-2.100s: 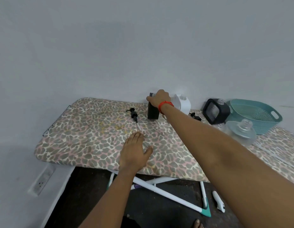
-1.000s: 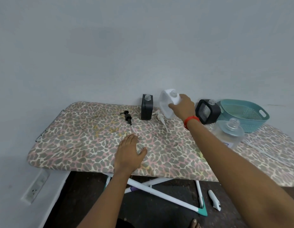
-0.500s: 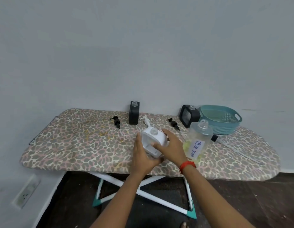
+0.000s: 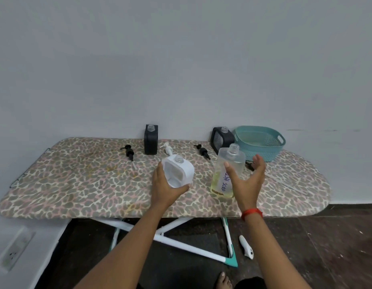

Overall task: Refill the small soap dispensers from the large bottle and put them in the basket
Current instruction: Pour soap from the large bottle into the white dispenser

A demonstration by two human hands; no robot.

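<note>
Left hand (image 4: 166,189) fingers grasp the tilted white dispenser (image 4: 180,171) over mid-surface (image 4: 76,184); palm hides its base. Right hand (image 4: 246,181) fingers released, spread beside the bottle (image 4: 225,163); contact unclear, thumb covers part of the label. Basket (image 4: 261,150) far right, partly blocked.

Item count:

- Small uncapped soap dispensers: three. Two are black square plastic units, the left black dispenser (image 4: 151,140) and the right black dispenser (image 4: 221,139). One is a white rounded plastic soap dispenser (image 4: 181,172).
- Large clear plastic bottle (image 4: 235,161) containing yellow liquid: one.
- Loose pump heads: four. Three are black: left black pump (image 4: 129,152), middle black pump (image 4: 202,151), right black pump (image 4: 250,165). One is a white pump (image 4: 168,148).
- Teal perforated plastic basket (image 4: 262,152): one.
- Leopard-print ironing board (image 4: 76,184): one.
- Hands: two, left hand (image 4: 164,186) and right hand (image 4: 246,181).
</note>
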